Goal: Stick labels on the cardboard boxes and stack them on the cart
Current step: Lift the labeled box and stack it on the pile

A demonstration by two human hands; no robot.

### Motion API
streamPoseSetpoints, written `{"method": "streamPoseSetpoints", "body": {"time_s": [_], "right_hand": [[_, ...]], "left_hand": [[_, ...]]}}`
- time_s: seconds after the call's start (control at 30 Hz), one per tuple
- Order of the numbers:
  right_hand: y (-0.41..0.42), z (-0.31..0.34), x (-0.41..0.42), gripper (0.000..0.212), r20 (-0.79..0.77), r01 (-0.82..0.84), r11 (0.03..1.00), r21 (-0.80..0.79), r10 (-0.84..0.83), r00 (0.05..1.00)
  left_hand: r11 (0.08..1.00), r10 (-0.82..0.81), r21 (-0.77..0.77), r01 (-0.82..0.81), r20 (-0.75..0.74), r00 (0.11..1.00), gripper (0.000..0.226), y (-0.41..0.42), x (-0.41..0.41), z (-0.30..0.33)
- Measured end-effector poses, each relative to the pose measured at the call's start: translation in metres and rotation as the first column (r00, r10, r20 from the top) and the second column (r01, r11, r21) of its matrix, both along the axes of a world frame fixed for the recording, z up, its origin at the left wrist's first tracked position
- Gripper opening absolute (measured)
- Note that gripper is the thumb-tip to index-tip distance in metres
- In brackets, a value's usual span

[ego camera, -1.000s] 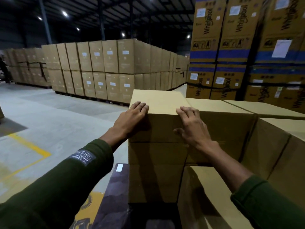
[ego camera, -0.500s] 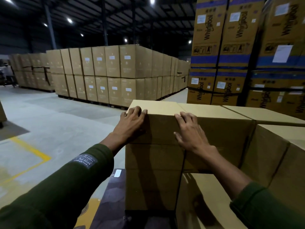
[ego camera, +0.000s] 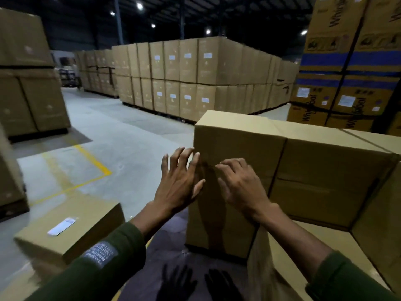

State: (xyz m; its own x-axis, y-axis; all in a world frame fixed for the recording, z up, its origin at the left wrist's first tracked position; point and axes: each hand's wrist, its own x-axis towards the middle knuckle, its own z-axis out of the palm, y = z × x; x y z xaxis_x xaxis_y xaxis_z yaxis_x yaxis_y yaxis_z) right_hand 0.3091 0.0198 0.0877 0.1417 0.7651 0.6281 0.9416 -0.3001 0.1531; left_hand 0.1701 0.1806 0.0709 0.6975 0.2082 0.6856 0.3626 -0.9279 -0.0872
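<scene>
A tall plain cardboard box point(ego camera: 238, 137) stands upright on the dark cart deck point(ego camera: 169, 242), pressed against other stacked boxes point(ego camera: 329, 170) to its right. My left hand point(ego camera: 178, 181) hovers with fingers spread at the box's near left edge, holding nothing. My right hand point(ego camera: 240, 183) is in front of the box's near face, fingers loosely curled and empty. Whether either hand touches the box is unclear. Another cardboard box point(ego camera: 71, 231) lies at lower left with a white label point(ego camera: 61, 225) on its top.
Pallets of labelled cartons point(ego camera: 195, 77) fill the middle distance, blue-striped cartons point(ego camera: 347, 61) rise at right, and more stacks point(ego camera: 28, 83) stand at left. Yellow floor lines point(ego camera: 93, 161) cross the concrete. A low box point(ego camera: 282, 257) sits on the cart near my right arm.
Both hands have come off the box's top edge and dropped lower in front of it, fingers spread. The view has swung left and down, bringing the labelled box at lower left into sight.
</scene>
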Motion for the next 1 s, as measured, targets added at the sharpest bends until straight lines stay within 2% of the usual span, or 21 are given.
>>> {"method": "streamPoseSetpoints", "body": {"time_s": [0.1,0.23,0.37,0.47,0.6,0.77,0.9,1.0], "right_hand": [[0.032,-0.013,-0.015,0.035,-0.009,-0.127,0.982,-0.143,0.127,0.992],[0.088,-0.038,-0.045,0.042,-0.116,-0.29,0.91,-0.295,0.268,0.957],[0.14,-0.072,-0.088,0.048,-0.257,-0.408,0.825,-0.39,0.328,0.909],[0.172,-0.099,-0.12,0.048,-0.309,-0.453,0.786,-0.421,0.345,0.886],[0.204,-0.13,-0.148,0.05,-0.336,-0.452,0.761,-0.464,0.321,0.885],[0.241,-0.158,-0.16,0.053,-0.393,-0.431,0.759,-0.488,0.25,0.885],[0.269,-0.176,-0.16,0.056,-0.416,-0.411,0.755,-0.511,0.201,0.887],[0.29,-0.19,-0.16,0.06,-0.444,-0.422,0.744,-0.518,0.187,0.876]], "left_hand": [[0.99,0.124,-0.06,-0.127,-0.056,0.991,0.068,0.007,-0.04,-0.03],[0.934,0.316,-0.121,-0.337,-0.164,0.934,0.07,0.026,-0.107,-0.066],[0.827,0.473,-0.191,-0.528,-0.272,0.838,0.07,0.051,-0.177,-0.099],[0.711,0.56,-0.241,-0.66,-0.373,0.74,0.071,0.066,-0.226,-0.123],[0.581,0.591,-0.336,-0.741,-0.451,0.668,0.075,0.092,-0.263,-0.153],[0.47,0.559,-0.457,-0.755,-0.508,0.656,0.085,0.148,-0.259,-0.19],[0.448,0.485,-0.509,-0.735,-0.552,0.678,0.096,0.194,-0.232,-0.223],[0.435,0.447,-0.523,-0.733,-0.581,0.68,0.093,0.213,-0.228,-0.247]]}}
